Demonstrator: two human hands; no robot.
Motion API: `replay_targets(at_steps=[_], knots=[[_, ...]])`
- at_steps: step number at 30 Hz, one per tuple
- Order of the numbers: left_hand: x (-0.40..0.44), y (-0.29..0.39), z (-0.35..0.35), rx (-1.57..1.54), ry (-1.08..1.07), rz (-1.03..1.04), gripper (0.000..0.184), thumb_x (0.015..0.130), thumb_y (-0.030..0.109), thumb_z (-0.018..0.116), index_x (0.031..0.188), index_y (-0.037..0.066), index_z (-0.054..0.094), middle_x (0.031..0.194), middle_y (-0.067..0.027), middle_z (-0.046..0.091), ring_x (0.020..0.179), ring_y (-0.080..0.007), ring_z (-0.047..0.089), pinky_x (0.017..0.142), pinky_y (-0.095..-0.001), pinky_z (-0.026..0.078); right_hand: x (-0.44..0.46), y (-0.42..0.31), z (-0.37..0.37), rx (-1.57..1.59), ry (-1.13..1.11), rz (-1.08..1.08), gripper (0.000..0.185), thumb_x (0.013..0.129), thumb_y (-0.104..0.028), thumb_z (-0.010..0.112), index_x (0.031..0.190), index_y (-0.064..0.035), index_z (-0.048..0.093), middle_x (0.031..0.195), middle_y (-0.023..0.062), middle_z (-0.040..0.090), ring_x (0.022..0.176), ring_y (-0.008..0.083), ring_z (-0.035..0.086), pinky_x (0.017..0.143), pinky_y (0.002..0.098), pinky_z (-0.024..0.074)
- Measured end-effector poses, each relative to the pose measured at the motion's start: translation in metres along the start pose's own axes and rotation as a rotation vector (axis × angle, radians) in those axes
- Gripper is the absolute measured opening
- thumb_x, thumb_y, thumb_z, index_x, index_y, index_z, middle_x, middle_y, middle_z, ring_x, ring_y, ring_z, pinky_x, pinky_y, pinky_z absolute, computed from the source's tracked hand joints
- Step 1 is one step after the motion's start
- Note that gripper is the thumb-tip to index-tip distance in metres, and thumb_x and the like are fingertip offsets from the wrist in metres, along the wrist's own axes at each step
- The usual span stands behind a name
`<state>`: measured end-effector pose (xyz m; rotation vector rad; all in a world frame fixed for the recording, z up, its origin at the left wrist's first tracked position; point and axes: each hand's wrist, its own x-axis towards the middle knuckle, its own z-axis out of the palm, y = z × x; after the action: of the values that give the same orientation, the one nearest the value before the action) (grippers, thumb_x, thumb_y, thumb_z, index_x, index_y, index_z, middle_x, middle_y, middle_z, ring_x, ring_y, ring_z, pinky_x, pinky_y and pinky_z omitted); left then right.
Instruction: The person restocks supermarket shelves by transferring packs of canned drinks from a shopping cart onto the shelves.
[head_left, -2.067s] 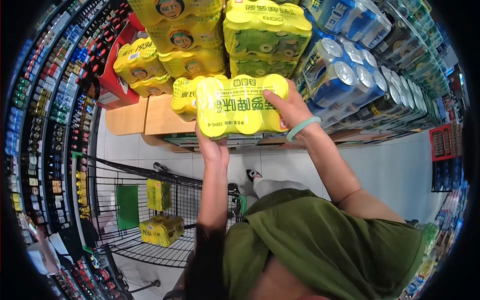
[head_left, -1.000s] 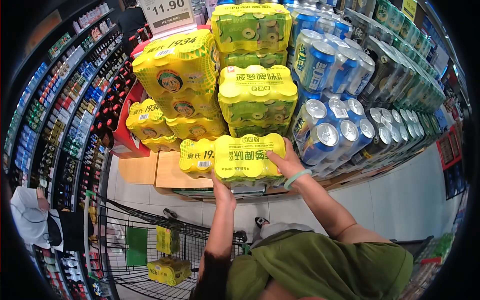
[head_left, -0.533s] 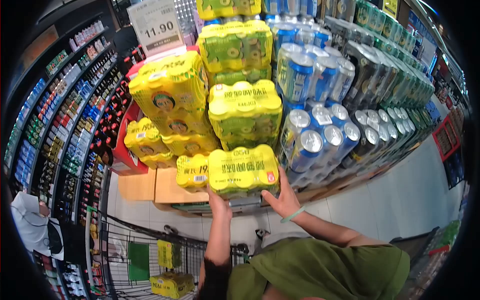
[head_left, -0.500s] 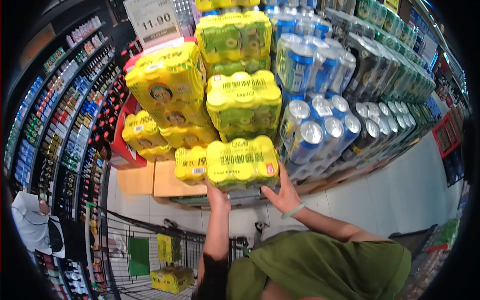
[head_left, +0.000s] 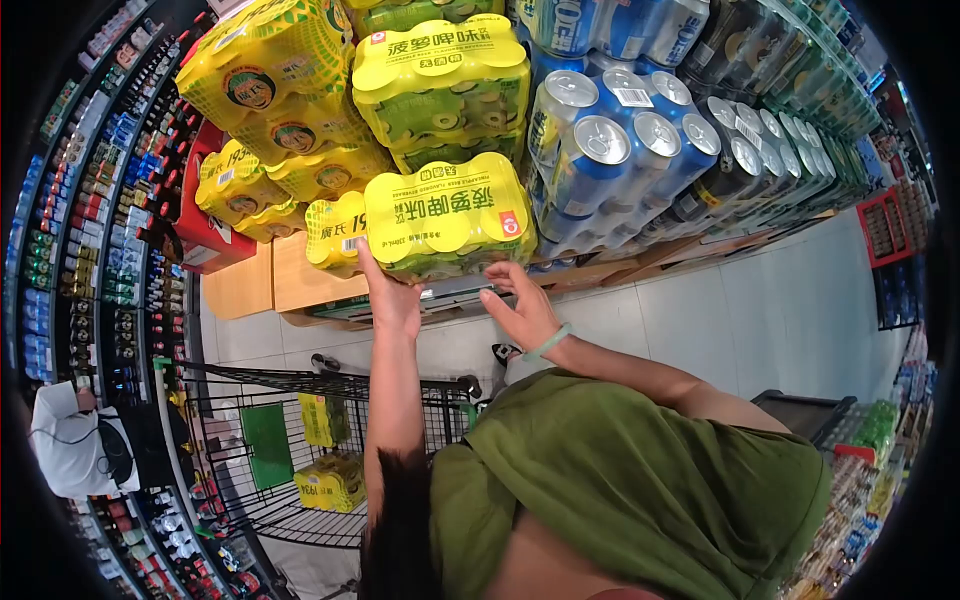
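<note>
A yellow shrink-wrapped pack of beverage cans [head_left: 445,215] sits at the front of the wooden display platform. My left hand [head_left: 393,295] is closed on its front left corner, with the thumb up along the side and the other fingers partly hidden under it. My right hand [head_left: 527,315] is just below the pack's front right edge, fingers apart and curved, holding nothing; whether a fingertip touches the wrap I cannot tell. Another yellow pack [head_left: 335,232] sits directly left of the gripped one. Behind it is a taller stack of yellow-green packs [head_left: 440,85].
A wire shopping cart [head_left: 230,420] stands at lower left with yellow can packs [head_left: 332,483] inside. Blue can packs [head_left: 620,150] are stacked on the right of the display. A person in a white top [head_left: 70,440] is at far left, by the bottle shelves [head_left: 120,270].
My right hand has come off the pack's right side and moved to below its front edge. My left hand stays at the left corner. The view has tilted downward.
</note>
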<state>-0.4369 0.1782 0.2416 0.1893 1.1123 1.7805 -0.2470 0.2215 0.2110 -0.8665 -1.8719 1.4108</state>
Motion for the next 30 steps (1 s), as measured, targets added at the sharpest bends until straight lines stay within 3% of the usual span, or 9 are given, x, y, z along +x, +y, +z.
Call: replay_targets(at_steps=[2, 15, 24, 26, 27, 29, 30], knots=[[-0.001, -0.002, 0.003, 0.027, 0.013, 0.018, 0.080, 0.089, 0.070, 0.030, 0.146, 0.014, 0.026, 0.148, -0.0087, 0.030, 0.135, -0.0264, 0.030, 0.109, -0.0463, 0.023, 0.006, 0.007, 0.003, -0.031, 0.055, -0.074, 0.037, 0.089, -0.023, 0.062, 0.112, 0.0026, 0.049, 0.105, 0.0194, 0.060, 0.104, 0.0300, 0.059, 0.086, 0.0360, 0.0468], [0.013, -0.007, 0.006, 0.155, 0.032, -0.009, 0.079, 0.092, 0.068, 0.028, 0.146, 0.011, 0.024, 0.148, -0.0099, 0.031, 0.136, -0.0227, 0.027, 0.111, -0.0418, 0.021, 0.017, 0.017, -0.007, 0.017, 0.095, -0.043, 0.038, 0.089, -0.025, 0.061, 0.112, 0.0032, 0.050, 0.106, 0.0196, 0.061, 0.103, 0.0299, 0.059, 0.089, 0.0364, 0.0452], [0.011, 0.007, 0.022, 0.349, 0.067, -0.055, 0.085, 0.088, 0.074, 0.025, 0.147, 0.014, 0.019, 0.150, -0.0122, 0.027, 0.139, -0.0294, 0.022, 0.111, -0.0518, 0.015, 0.022, 0.021, -0.009, -0.107, 0.093, -0.078, 0.032, 0.087, -0.020, 0.061, 0.110, 0.0005, 0.051, 0.103, 0.0171, 0.063, 0.099, 0.0298, 0.061, 0.087, 0.0360, 0.0458], [0.013, 0.009, 0.018, 0.360, 0.060, -0.075, 0.085, 0.088, 0.074, 0.025, 0.148, 0.014, 0.018, 0.151, -0.0125, 0.024, 0.140, -0.0293, 0.020, 0.111, -0.0524, 0.015, 0.023, 0.024, -0.009, -0.093, 0.097, -0.062, 0.026, 0.089, -0.014, 0.060, 0.110, 0.0003, 0.053, 0.101, 0.0118, 0.065, 0.098, 0.0205, 0.060, 0.089, 0.0315, 0.0448], [0.014, 0.009, 0.015, 0.379, 0.042, -0.095, 0.086, 0.087, 0.075, 0.025, 0.148, 0.014, 0.017, 0.152, -0.0127, 0.022, 0.141, -0.0291, 0.017, 0.111, -0.0529, 0.014, 0.023, 0.024, -0.009, -0.097, 0.080, -0.057, 0.026, 0.089, -0.014, 0.060, 0.110, 0.0003, 0.053, 0.101, 0.0118, 0.065, 0.098, 0.0205, 0.060, 0.089, 0.0315, 0.0448], [0.016, 0.005, 0.004, 0.347, 0.006, -0.086, 0.088, 0.087, 0.075, 0.026, 0.149, 0.013, 0.015, 0.153, -0.0126, 0.019, 0.142, -0.0285, 0.015, 0.112, -0.0515, 0.013, 0.024, 0.024, -0.010, -0.063, 0.118, -0.084, 0.026, 0.087, -0.017, 0.060, 0.107, 0.0002, 0.054, 0.098, 0.0166, 0.065, 0.095, 0.0291, 0.063, 0.085, 0.0357, 0.0464], [0.015, 0.005, 0.001, 0.289, -0.050, -0.072, 0.089, 0.087, 0.074, 0.026, 0.149, 0.013, 0.015, 0.153, -0.0123, 0.019, 0.142, -0.0280, 0.015, 0.112, -0.0506, 0.012, 0.025, 0.027, -0.009, -0.064, 0.128, -0.095, 0.024, 0.087, -0.014, 0.060, 0.105, 0.0009, 0.055, 0.097, 0.0162, 0.066, 0.094, 0.0276, 0.063, 0.085, 0.0346, 0.0468]])
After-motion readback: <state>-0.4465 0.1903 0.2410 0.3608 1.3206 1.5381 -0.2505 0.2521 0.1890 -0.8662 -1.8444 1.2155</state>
